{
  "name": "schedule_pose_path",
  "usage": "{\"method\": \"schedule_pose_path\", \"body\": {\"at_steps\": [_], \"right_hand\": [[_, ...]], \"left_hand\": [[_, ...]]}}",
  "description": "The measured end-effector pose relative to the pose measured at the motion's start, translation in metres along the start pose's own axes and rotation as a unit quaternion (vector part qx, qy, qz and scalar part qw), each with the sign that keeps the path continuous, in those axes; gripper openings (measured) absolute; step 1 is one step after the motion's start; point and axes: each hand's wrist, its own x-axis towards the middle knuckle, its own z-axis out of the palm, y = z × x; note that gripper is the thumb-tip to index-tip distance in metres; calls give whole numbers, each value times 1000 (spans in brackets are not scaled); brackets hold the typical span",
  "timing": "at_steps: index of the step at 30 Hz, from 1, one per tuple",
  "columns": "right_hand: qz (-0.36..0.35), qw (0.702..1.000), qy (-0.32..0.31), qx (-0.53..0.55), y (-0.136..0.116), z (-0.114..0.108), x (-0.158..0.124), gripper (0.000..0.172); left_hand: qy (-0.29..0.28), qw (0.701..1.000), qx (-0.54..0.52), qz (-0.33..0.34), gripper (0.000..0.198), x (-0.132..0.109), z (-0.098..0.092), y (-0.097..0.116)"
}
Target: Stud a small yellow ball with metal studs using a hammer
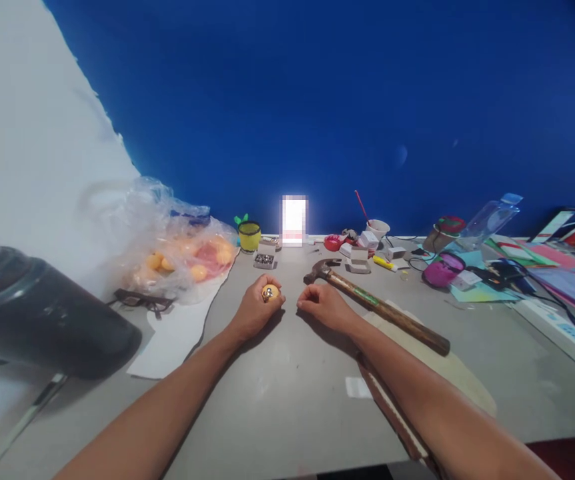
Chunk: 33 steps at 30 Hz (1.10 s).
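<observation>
In the head view the left hand [253,310] rests on the grey table [287,393], its fingers curled tight around a small orange ball [270,292] that peeks out at the fingertips. Just beside it the right hand [323,307] lies in a loose fist; anything inside it is hidden. A hammer [380,305] lies right behind that hand, a plastic bag [177,250] of blurry orange balls sits far left, and a dark object [42,313] is cut off at the left edge.
</observation>
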Motion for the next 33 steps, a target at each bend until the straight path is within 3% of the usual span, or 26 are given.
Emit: {"method": "schedule_pose_path", "body": {"at_steps": [9,13,27,33], "right_hand": [[-10,996,10,92,2,2,3,13],[5,993,7,114,3,2,5,18],[23,976,-2,214,-1,10,5,23],[21,972,-12,232,-6,3,1,17]], "left_hand": [[-47,999,2,15,18,0,1,-2],[-91,994,-47,-26,23,-2,-2,3],[-61,997,23,35,15,-3,10,4],[-80,997,15,12,19,-2,6,2]]}}
